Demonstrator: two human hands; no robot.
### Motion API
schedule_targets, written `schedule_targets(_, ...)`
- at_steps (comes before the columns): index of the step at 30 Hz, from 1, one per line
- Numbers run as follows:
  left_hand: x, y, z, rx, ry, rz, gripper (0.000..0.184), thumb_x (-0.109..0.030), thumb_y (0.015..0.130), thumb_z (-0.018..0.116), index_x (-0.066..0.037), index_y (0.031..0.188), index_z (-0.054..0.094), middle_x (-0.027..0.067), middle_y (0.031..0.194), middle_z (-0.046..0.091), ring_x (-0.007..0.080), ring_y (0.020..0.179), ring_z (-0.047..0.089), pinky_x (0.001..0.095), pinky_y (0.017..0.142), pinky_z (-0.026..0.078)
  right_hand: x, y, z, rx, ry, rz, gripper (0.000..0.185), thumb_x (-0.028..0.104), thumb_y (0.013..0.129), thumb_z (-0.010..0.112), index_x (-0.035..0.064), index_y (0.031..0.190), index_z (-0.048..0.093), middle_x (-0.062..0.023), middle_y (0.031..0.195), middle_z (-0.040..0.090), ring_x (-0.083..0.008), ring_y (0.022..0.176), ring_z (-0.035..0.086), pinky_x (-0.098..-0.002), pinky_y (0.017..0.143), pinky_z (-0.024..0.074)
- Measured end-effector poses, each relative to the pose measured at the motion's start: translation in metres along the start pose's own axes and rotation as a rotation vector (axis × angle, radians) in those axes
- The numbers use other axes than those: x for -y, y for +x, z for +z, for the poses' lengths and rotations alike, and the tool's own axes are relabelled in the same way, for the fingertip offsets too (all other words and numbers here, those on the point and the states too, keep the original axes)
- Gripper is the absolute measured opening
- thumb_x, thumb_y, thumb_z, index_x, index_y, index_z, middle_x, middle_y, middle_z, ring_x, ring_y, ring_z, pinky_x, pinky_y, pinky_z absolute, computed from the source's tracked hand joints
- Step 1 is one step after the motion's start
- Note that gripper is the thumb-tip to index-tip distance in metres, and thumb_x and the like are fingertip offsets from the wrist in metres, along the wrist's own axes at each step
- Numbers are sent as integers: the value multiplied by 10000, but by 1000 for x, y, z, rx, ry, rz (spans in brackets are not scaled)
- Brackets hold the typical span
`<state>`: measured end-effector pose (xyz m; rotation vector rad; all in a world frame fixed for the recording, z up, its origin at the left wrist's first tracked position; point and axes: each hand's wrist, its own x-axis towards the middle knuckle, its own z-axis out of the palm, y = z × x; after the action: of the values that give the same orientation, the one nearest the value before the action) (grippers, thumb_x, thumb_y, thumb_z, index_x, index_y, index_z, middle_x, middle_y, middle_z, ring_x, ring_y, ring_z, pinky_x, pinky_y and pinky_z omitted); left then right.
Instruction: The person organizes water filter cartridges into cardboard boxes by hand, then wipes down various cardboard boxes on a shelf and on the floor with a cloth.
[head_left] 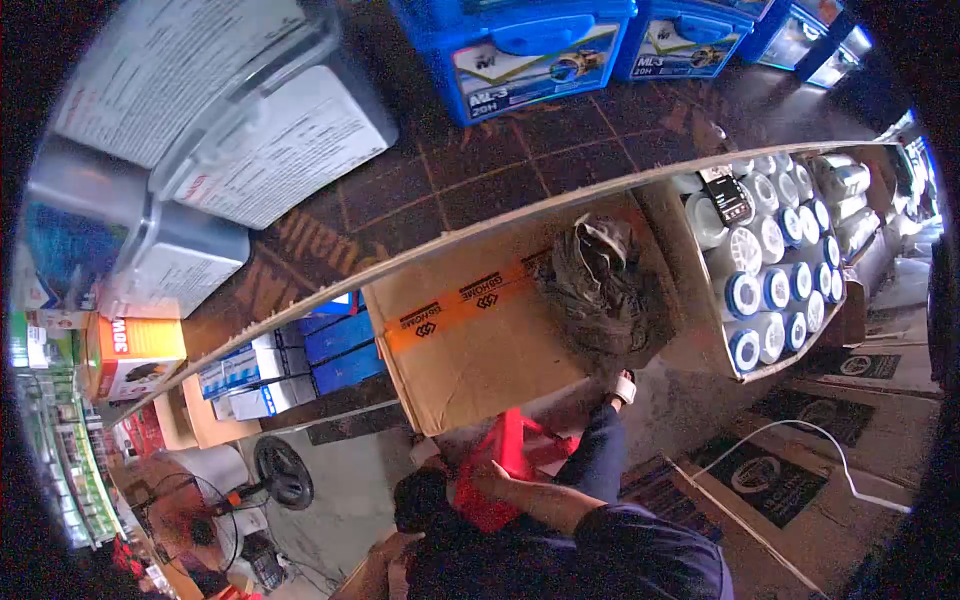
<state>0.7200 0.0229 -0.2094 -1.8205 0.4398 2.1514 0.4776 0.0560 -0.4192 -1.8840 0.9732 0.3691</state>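
Observation:
A crumpled red bag or cloth (510, 445) lies against my body at the lower middle. My right hand (487, 478) reaches in from the dark sleeve on the right and is closed on its left side, with the fingers partly hidden. At the lower left, bare skin of my left arm shows beside my dark clothing; the fingers of that hand are hidden. Just beyond the red item stands a cardboard box (490, 345) with orange tape, and a crumpled dark plastic bag (600, 285) rests on it.
Blue cases (540, 60) and grey containers (280, 145) stand on the shelf (460, 185) above. A carton of white and blue cylinders (770, 290) is at the right. Flattened cardboard (740, 480) and a white cable (845, 465) lie lower right. A black wheel (283, 472) is at the left.

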Motion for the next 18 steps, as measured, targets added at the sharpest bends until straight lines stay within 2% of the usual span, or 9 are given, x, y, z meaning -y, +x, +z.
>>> schedule_targets(2,22,3,-2,-116,-75,236,315,-273,843,516,-65,1074,568,59,928,588,130,789,561,275,690,455,-6,1,2,10,12,0,416,324,788,501,107,1143,486,-140,1114,527,-267,961,546,-384,763,461)
schedule_targets(5,62,41,-37,18,-260,217,344,-283,852,498,-34,1080,559,87,983,590,173,873,562,296,806,428,-15,-4,-2,17,33,1,406,318,790,503,105,1135,492,-141,1104,531,-268,954,547,-382,761,460)
schedule_targets(6,69,55,-44,121,-233,265,376,-301,848,500,-33,1108,541,94,953,601,176,850,573,289,782,442,-22,-4,-3,18,30,5,403,316,790,504,104,1132,494,-141,1101,532,-268,952,548,-382,761,460)
schedule_targets(9,47,64,-30,240,-188,346,404,-316,843,504,-32,1130,524,99,915,611,176,821,582,280,754,455,-33,-8,-8,30,18,11,393,311,791,506,102,1123,500,-141,1091,537,-269,946,549,-380,759,459)
schedule_targets(18,28,33,-1,58,-77,211,355,-296,836,524,-35,1076,541,84,851,601,153,767,575,266,715,457,-63,-6,1,93,-1,15,363,294,794,512,95,1097,518,-142,1062,549,-271,928,554,-376,754,455)
